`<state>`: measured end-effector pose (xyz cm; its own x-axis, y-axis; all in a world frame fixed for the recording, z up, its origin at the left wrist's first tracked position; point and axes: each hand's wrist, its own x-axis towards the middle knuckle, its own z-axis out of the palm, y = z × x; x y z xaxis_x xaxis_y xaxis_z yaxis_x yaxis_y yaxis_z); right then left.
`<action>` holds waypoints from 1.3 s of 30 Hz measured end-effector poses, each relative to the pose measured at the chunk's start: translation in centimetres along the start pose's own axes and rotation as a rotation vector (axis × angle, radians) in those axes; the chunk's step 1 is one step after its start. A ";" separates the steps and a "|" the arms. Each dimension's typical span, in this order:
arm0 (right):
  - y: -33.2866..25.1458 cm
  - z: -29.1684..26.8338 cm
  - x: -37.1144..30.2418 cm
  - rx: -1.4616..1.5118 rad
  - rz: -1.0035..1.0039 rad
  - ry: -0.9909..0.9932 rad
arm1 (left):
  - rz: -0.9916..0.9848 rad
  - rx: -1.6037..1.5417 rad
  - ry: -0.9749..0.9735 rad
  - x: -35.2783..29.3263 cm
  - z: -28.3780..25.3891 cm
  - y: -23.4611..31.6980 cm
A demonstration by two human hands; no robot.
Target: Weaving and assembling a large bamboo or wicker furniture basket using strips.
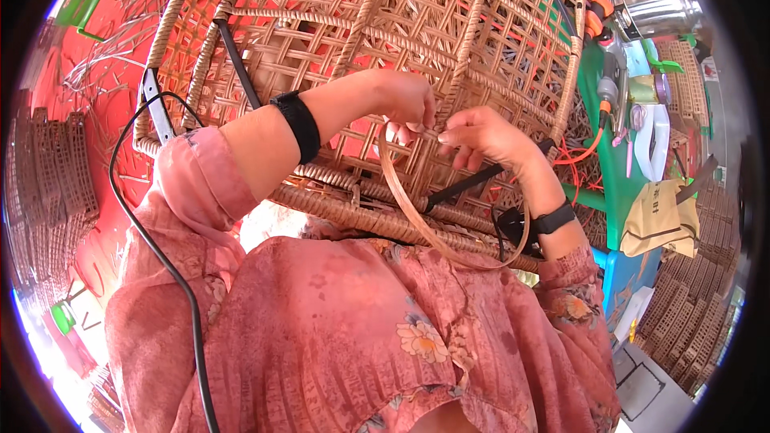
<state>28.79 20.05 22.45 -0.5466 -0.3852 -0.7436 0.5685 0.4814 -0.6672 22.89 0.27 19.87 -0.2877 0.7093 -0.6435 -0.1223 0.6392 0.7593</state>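
A large woven rattan panel (321,56) with cane-wrapped ribs lies in front of me. Over its lower middle, my left hand (409,104) is closed, its fingertips pinching a flat tan rattan strip (411,207). Close beside it, my right hand (485,136) pinches the strip too, thumb and forefinger pressed together. The fingertips of both hands almost meet against the weave. From there the strip hangs in a wide loop towards my body, passing by my right wrist. Exactly how its end sits in the weave is too small to tell.
Dark bars (238,64) cross the panel. A black cable (156,244) runs down my left side. At right, a green table (616,192) carries an orange-and-grey power tool (607,84) and a paper bag (662,220). Woven pieces (48,192) are stacked at left.
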 end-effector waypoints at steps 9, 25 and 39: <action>0.9 1.4 0.5 0.184 -0.035 0.120 | -0.011 -0.003 -0.028 -0.4 -0.7 -0.1; 1.4 0.9 0.9 0.336 -0.022 -0.041 | -0.090 0.582 0.222 -1.4 0.7 1.4; 0.8 0.8 0.5 0.249 -0.026 -0.156 | 0.164 0.781 0.456 -0.7 0.6 0.5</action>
<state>29.49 19.62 21.47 -0.4729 -0.5202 -0.7112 0.6997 0.2689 -0.6619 23.58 0.24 20.62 -0.6121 0.7289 -0.3066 0.5821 0.6778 0.4492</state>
